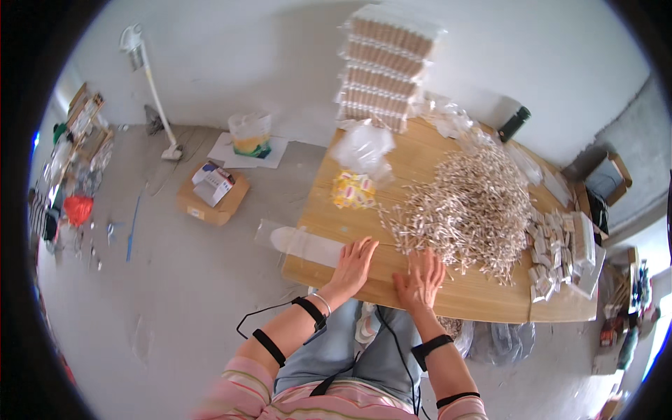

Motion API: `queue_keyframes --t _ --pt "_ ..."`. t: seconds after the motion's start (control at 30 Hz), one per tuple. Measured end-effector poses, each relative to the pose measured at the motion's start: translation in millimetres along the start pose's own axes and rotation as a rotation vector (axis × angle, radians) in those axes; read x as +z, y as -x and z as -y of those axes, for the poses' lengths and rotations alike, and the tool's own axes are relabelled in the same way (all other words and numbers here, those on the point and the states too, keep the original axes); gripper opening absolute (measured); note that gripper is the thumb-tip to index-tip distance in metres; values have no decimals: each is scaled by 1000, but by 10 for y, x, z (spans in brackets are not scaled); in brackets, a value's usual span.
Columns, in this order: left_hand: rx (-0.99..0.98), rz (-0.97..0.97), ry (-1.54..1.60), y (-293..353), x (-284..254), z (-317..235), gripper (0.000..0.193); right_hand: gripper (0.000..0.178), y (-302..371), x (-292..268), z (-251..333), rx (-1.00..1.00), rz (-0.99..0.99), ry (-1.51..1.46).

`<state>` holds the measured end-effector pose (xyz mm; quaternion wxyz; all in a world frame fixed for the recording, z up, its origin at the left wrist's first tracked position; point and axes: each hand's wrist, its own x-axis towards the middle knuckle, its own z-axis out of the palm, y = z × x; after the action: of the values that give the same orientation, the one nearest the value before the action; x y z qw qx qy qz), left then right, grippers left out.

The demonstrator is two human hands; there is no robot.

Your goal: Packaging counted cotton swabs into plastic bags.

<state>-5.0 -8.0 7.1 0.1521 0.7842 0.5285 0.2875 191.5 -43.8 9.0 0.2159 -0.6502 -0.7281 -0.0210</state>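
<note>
A big loose heap of short thin sticks with pale ends, which look like cotton swabs (483, 210), covers the middle and right of the wooden table (392, 157). At the table's front edge my left hand (355, 266) lies palm down, fingers stretched, at the right end of a flat clear plastic sleeve (308, 246) with a white rounded shape on it. My right hand (421, 278) is spread at the near edge of the heap, its fingertips by the closest swabs. Neither hand visibly grips anything; what lies under the palms is hidden.
Yellow printed packets (353, 190) and a clear plastic bag (364, 147) lie left of the heap. Behind rises a tall stack of filled packs (386, 66). Small filled packs (556, 252) crowd the right end, and a dark green bottle (514, 124) stands at the back. A cardboard box (213, 194) sits on the floor.
</note>
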Motion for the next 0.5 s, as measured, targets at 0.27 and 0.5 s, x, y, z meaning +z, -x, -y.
queue_keyframes --t 0.27,0.5 --pt "179 132 -155 -857 144 5 62 60 -95 83 -80 173 14 -4" --pt "283 120 -88 -895 186 96 31 63 -167 150 -102 346 48 29"
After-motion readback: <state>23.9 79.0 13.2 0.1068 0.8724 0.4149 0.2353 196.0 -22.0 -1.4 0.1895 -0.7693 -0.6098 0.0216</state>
